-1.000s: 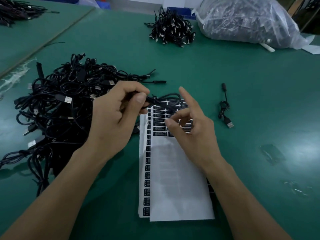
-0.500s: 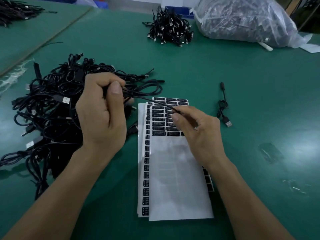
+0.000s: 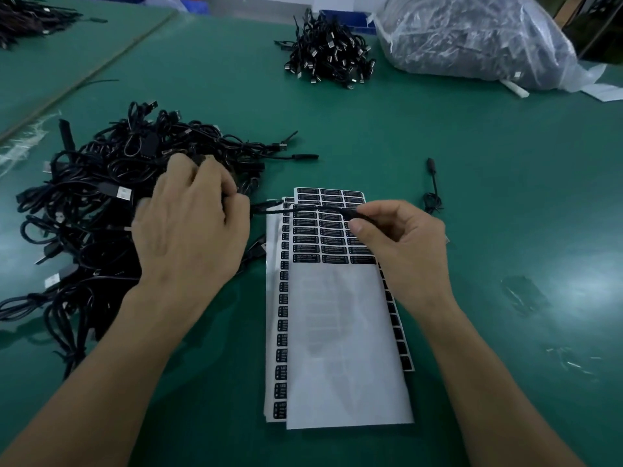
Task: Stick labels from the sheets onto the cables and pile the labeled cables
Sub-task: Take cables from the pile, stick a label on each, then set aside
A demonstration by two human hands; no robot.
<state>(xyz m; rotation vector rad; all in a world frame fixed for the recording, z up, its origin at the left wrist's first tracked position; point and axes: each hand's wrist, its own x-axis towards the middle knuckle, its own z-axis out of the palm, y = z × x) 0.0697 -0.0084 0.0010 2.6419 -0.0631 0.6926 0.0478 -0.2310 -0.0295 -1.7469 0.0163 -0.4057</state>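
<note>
A stack of white label sheets with black labels lies in front of me on the green table. A big tangle of black cables sits to its left. My left hand lies palm down at the tangle's right edge, its fingers curled over cables there. My right hand hovers over the top rows of labels and pinches one end of a thin black cable between thumb and forefinger. That cable stretches left across the sheets to my left hand. A single cable lies alone to the right of the sheets.
A smaller pile of black cables sits at the far middle. A large clear plastic bag of cables lies at the far right. More cables rest on the neighbouring table at far left. Scraps of film lie to the right.
My left hand has dropped from above the sheets down and left onto the tangle, turning palm down. My right hand has taken the cable's end and drawn it taut across the labels.
</note>
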